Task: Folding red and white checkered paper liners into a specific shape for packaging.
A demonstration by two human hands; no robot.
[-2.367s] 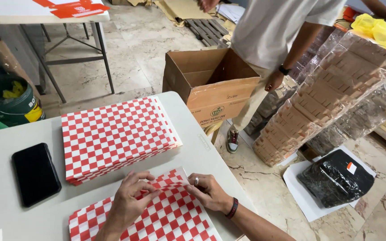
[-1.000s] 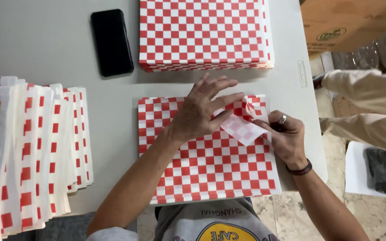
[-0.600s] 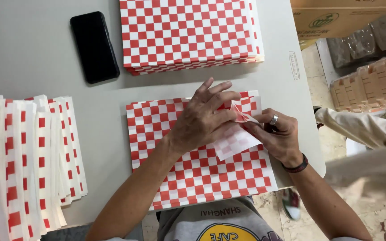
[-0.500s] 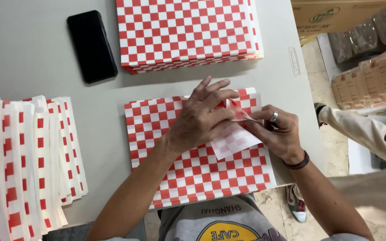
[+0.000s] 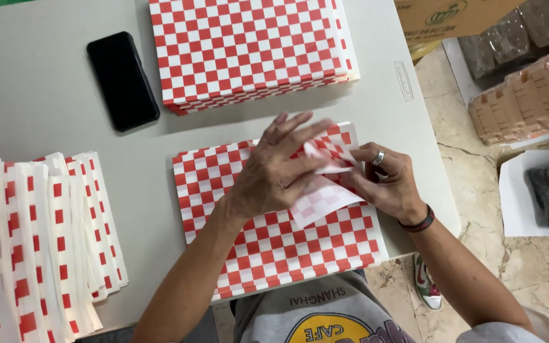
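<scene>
A red-and-white checkered paper sheet lies flat on the grey table in front of me. Its upper right corner is folded inward, showing the pale underside. My left hand presses flat on the folded part with fingers spread. My right hand, wearing a ring and a dark wristband, pinches the folded edge at the sheet's right side.
A thick stack of checkered sheets lies at the far side. A black phone rests left of it. Several folded papers are fanned out at my left. Off the table's right edge are a cardboard box and wrapped bundles.
The view swung from the room down onto the table. Both hands have kept working the sheet's upper right corner, and the fold now lies flatter. The other person at the right has left the view.
</scene>
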